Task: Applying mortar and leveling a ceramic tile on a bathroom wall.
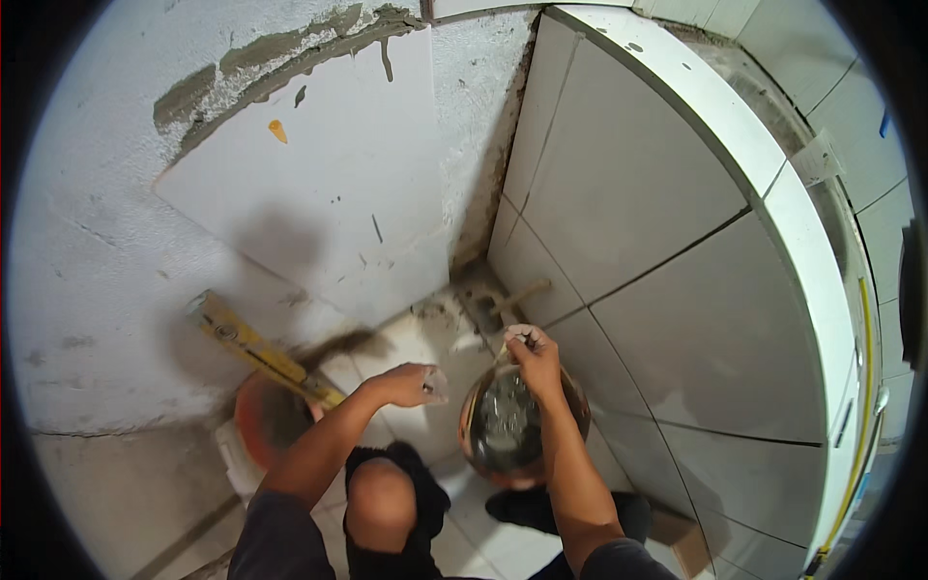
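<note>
Over a round bucket of water (483,459) on the floor, my right hand (532,350) is closed, its fingertips pale with residue. A thin yellowish edge shows beside those fingers; what they grip, if anything, I cannot make out. Ripples cover the water below. To the left of the bucket, my left hand (416,385) hovers above the floor tiles, its fingertips whitish and smeared, so their closure is unclear. A yellow spirit level (256,348) slants near my left forearm, beside an orange-rimmed bucket (253,425).
A white wall tile (338,184) with grey mortar (280,58) along its top and an orange chip (278,131) stands ahead. On the right rises a tiled partition (638,174). A short pipe (522,295) juts out by the corner. My knee (382,493) is close below.
</note>
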A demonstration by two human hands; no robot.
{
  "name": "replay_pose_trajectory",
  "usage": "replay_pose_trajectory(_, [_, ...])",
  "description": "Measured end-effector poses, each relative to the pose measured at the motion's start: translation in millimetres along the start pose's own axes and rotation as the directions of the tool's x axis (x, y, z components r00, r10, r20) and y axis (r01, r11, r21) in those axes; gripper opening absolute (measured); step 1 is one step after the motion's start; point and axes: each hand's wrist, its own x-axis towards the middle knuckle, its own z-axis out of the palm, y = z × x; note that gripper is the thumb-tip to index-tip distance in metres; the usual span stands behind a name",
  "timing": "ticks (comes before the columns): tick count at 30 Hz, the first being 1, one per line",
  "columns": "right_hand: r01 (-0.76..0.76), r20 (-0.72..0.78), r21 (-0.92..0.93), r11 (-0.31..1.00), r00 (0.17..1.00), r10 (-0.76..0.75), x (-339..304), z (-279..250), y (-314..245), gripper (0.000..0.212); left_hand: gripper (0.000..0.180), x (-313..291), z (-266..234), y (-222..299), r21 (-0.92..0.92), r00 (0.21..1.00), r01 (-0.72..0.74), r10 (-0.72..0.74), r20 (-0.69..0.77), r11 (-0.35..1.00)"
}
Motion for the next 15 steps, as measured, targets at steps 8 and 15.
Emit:
replay_pose_trajectory(8, [-0.218,-0.283,-0.627,0.748,0.958,0.042,-97,-63,8,0.015,0.050,-93,44,60,-0.151,0.974,0.159,-0.181,-0.138,0.976])
replay_pose_trajectory(15, [-0.305,-0.195,-0.723,0.620,0.951,0.240,-137,-97,75,0.018,0.043,-178,120,60,-0.365,0.845,0.398,-0.491,-0.211,0.842])
